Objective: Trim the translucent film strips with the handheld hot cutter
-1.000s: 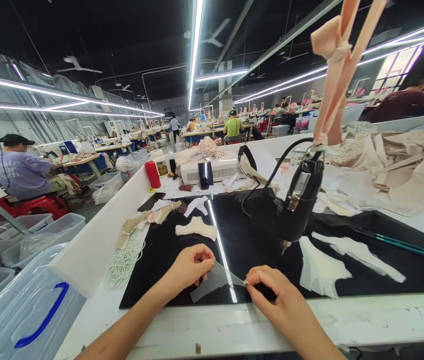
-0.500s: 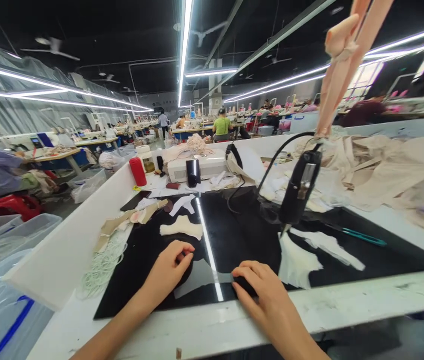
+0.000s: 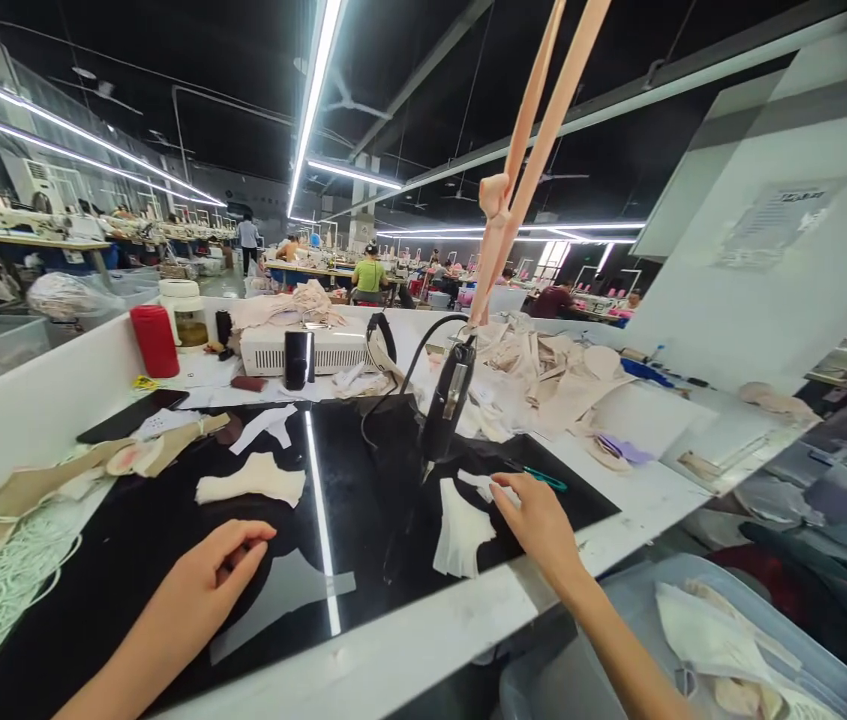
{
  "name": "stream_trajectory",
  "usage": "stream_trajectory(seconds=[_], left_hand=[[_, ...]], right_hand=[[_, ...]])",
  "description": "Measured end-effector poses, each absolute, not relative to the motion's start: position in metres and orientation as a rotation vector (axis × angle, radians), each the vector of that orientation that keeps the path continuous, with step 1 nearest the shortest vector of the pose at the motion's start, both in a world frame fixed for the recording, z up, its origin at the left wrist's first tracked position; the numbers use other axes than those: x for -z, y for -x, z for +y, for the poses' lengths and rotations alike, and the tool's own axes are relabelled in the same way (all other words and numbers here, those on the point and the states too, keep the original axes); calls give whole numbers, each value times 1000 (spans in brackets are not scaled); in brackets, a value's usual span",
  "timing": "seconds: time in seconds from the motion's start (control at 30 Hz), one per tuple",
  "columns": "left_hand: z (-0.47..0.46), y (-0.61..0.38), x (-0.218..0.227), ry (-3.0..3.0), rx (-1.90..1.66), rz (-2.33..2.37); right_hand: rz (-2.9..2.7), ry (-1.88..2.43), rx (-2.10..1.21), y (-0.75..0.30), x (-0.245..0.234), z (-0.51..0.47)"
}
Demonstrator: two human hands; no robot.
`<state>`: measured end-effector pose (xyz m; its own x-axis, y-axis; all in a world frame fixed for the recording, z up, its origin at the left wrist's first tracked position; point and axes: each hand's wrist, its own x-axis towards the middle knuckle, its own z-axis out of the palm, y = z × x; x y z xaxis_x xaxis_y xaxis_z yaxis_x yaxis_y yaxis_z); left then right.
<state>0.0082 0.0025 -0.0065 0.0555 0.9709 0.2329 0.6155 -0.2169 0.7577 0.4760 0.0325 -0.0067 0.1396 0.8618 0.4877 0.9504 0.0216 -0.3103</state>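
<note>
Fabric strip [image 3: 474, 482] at loosely curled right grip [image 3: 539, 522]

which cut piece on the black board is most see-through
The sheer grey piece beside the left hand: the black board shows through it, while the others look more opaque.

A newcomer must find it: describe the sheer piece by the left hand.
On the white table lies a black board. Near its front edge, beside the left hand, lies the sheer piece. Unlike the opaque cream piece beyond it, this one looks grey because the black shows through.
</note>
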Motion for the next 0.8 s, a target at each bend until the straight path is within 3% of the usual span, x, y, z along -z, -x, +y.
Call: stream_trajectory(seconds=[0.37, 0.8], left_hand=[[3, -4, 4, -1912, -899, 1577], [5, -4, 9, -1923, -902, 1580]], right_hand=[[-1573, 1836, -74, -462, 17, 68], [-633, 1484, -446, -507, 12, 69]])
